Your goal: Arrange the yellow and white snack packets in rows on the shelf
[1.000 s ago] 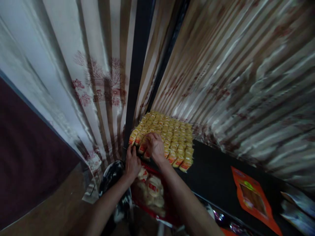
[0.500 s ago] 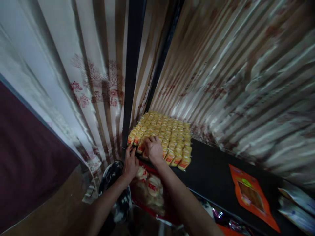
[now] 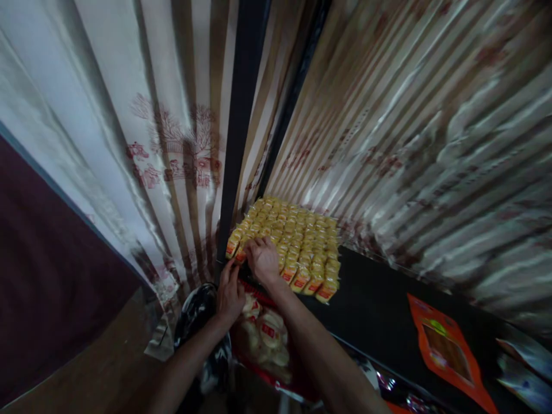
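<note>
Small yellow snack packets (image 3: pixel 302 244) with red-orange labels stand in tight rows at the corner end of a black shelf (image 3: pixel 366 287). My right hand (image 3: pixel 264 260) is over the front left of the rows, fingers curled down and closed on a yellow packet that is mostly hidden. Beside it, my left hand (image 3: pixel 232 292) rests at the shelf's front edge with its fingers stretched toward the leftmost packets, the tips at or near them. Below both hands is a red bag (image 3: pixel 269 339) with a clear window, showing pale round pieces inside.
Pleated, printed curtains (image 3: pixel 181 144) hang behind and to the left, with a dark post (image 3: pixel 245 86) at the corner. An orange pouch (image 3: pixel 448 351) lies farther right on the shelf, near silvery packets (image 3: pixel 524 368). A dark, white-smeared bucket-like container (image 3: pixel 196 313) stands below left.
My right hand has shifted slightly left along the front of the packet rows, uncovering packets on its right. My left hand stays near the shelf edge. The view has moved a little.
</note>
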`<state>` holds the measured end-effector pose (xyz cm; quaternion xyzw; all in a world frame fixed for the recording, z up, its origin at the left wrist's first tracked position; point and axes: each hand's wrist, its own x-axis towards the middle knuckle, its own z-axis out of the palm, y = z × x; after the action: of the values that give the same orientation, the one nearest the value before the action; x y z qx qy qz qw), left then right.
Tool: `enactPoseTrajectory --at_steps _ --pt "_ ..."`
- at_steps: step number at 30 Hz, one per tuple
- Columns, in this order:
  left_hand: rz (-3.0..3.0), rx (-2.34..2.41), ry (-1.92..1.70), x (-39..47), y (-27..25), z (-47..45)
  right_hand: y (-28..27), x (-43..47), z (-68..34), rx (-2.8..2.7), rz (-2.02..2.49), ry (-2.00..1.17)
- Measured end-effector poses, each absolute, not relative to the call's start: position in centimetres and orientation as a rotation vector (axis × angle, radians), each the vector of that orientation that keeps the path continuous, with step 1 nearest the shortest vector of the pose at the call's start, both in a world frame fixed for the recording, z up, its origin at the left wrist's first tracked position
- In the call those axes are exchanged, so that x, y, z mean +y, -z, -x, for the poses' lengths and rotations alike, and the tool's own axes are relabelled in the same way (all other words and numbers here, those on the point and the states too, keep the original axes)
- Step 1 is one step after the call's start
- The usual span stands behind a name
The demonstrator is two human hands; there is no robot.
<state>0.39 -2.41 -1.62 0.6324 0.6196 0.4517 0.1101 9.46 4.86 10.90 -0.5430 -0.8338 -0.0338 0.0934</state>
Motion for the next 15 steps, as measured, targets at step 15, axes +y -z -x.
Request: enactPoseTrajectory --at_steps 15 --pt "-1.957 1.763 -1.218 -1.0 2.7 -0.5 -10.1 5.8 -8.4 -2.453 1.642 0.103"
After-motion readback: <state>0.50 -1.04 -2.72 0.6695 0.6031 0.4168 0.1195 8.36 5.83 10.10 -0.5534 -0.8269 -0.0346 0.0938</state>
